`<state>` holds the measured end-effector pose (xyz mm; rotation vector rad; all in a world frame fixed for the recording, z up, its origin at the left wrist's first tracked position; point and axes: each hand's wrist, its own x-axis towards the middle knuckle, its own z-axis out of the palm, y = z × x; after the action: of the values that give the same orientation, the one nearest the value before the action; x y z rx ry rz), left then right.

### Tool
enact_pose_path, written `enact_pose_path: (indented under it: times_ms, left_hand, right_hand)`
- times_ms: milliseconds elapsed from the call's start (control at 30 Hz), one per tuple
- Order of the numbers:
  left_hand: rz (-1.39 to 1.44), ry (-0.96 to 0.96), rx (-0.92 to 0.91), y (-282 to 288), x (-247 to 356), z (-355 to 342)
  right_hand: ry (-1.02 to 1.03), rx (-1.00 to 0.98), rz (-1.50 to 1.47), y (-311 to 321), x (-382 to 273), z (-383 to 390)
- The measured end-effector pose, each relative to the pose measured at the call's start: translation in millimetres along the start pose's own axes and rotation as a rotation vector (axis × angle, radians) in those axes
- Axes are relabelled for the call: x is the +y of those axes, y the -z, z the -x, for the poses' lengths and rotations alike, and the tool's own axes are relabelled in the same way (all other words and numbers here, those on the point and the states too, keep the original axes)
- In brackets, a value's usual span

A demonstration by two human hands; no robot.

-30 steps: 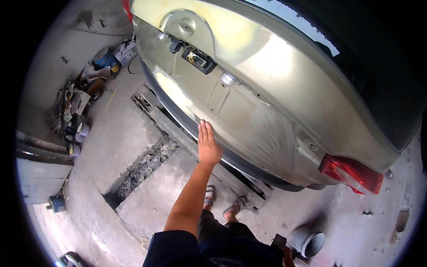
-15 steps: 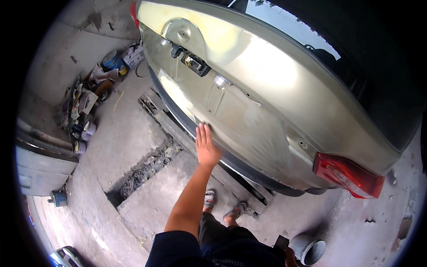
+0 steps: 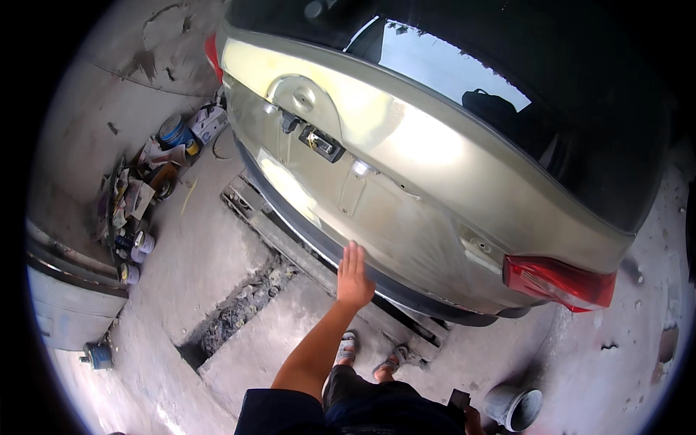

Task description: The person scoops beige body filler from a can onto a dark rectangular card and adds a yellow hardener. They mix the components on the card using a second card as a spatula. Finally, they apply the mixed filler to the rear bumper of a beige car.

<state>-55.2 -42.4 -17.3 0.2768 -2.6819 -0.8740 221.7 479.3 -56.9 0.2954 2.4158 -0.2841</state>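
My left hand reaches out flat, fingers stretched and close together, at the lower edge of a car's gold-beige tailgate. Its fingertips lie over the panel just above the dark bumper strip; whether they press on it I cannot tell. Nothing is in that hand. Low at the right of my body, part of my right hand shows beside a small dark block-like thing, which it seems to hold. Most of its fingers are hidden. Pale yellow filler-like patches and dull sanded-looking areas mark the tailgate.
A red tail light sits at the tailgate's right end. Below the bumper runs a floor channel with rubble. Cans, a blue bucket and scraps line the left wall. A grey bucket stands right of my feet.
My left hand has slid right along the tailgate's lower edge, fingers still stretched. The view has shifted, so the car sits lower and more rear window shows. My right hand stays low.
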Motion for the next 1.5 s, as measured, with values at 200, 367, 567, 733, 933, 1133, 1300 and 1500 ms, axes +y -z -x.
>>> enact_pose_path:
  times_ms: [200,367,567,733,933,1133,1300,1500]
  left_hand:
    - [0.239,-0.208,-0.177,1,18,66]
    - [0.242,0.15,-1.285,-93,-87,228]
    - [0.619,0.667,-1.504,-24,-62,265]
    - [0.653,0.636,-1.379,-42,-70,298]
    - [0.587,-0.176,-0.957,38,40,225]
    - [0.286,0.313,-0.621,94,187,217]
    - [0.312,-0.038,-0.28,116,212,252]
    - [0.372,0.003,-0.296,151,174,295]
  right_hand:
    - [0.028,0.086,-0.034,8,-39,3]
    - [-0.01,0.168,-0.115,29,-74,13]
    - [0.003,0.183,-0.16,22,-65,9]
    - [0.547,0.155,0.279,29,-53,-23]
    - [0.628,0.183,0.168,78,-91,-9]
    - [1.009,0.128,0.012,140,-154,26]
    - [1.266,0.058,-0.04,150,-187,48]
    - [1.352,-0.107,-0.017,138,-226,79]
